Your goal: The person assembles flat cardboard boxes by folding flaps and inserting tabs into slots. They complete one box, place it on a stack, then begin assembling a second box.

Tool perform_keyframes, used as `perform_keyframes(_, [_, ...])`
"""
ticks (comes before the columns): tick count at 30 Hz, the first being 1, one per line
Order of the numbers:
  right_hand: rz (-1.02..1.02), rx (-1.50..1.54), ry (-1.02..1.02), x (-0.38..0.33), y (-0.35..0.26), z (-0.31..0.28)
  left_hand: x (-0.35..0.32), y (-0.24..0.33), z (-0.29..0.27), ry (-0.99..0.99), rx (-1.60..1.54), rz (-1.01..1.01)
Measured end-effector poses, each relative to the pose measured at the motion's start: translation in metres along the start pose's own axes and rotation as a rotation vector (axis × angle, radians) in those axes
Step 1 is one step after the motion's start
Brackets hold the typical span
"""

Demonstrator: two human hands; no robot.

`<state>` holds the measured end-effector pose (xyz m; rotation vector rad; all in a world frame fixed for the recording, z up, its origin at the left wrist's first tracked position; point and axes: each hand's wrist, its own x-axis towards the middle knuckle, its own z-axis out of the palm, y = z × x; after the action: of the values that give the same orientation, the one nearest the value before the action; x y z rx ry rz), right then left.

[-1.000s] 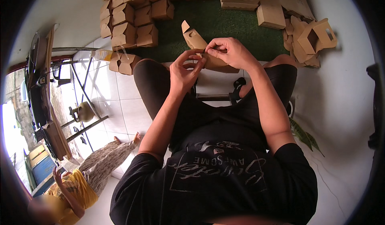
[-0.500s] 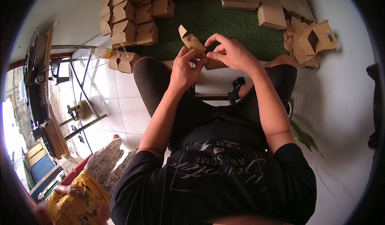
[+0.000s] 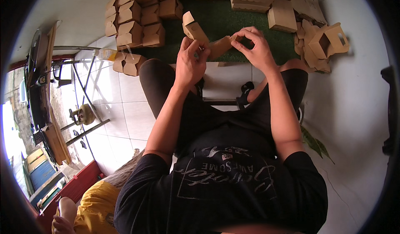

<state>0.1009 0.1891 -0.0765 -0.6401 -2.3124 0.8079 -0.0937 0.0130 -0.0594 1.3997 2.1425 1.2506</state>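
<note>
Both my hands grip the half-folded cardboard box at 12 o'clock: left hand closed around its body, right hand pinching the flap. I'd crease squarely along the score.

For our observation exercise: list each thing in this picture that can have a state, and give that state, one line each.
cardboard box: partly folded, flap up, held in both hands
left hand: closed on the box
right hand: fingers pinching a flap
folded boxes: assembled, piled on the green mat
handled box: open, on its side
</note>
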Motion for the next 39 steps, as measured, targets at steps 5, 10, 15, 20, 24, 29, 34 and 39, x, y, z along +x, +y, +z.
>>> perform_keyframes(5, [0.103,0.085,0.089,-0.005,-0.004,0.012,-0.003,0.007,0.009,0.064,-0.012,-0.011])
perform_keyframes(10, [0.218,0.254,0.113,-0.010,-0.019,0.026,-0.003,0.010,0.013,0.092,0.032,0.025])
perform_keyframes(15, [0.092,0.153,0.247,-0.011,-0.021,0.043,-0.006,0.011,0.016,0.122,0.020,0.036])
perform_keyframes(20, [0.056,0.075,0.330,-0.013,-0.020,0.054,-0.007,0.009,0.022,0.115,-0.069,-0.005])
perform_keyframes(24, [0.056,0.078,0.378,-0.014,-0.023,0.056,-0.008,0.006,0.026,0.121,-0.085,0.005])
perform_keyframes(29, [0.115,0.143,0.446,-0.014,-0.029,0.056,-0.010,0.005,0.027,0.130,-0.087,0.008])
perform_keyframes(34, [-0.029,0.045,0.513,-0.011,-0.028,0.055,-0.009,0.007,0.027,0.142,-0.096,-0.001])
perform_keyframes(39, [-0.060,0.013,0.510,-0.014,-0.028,0.057,-0.006,0.008,0.024,0.205,0.087,0.101])
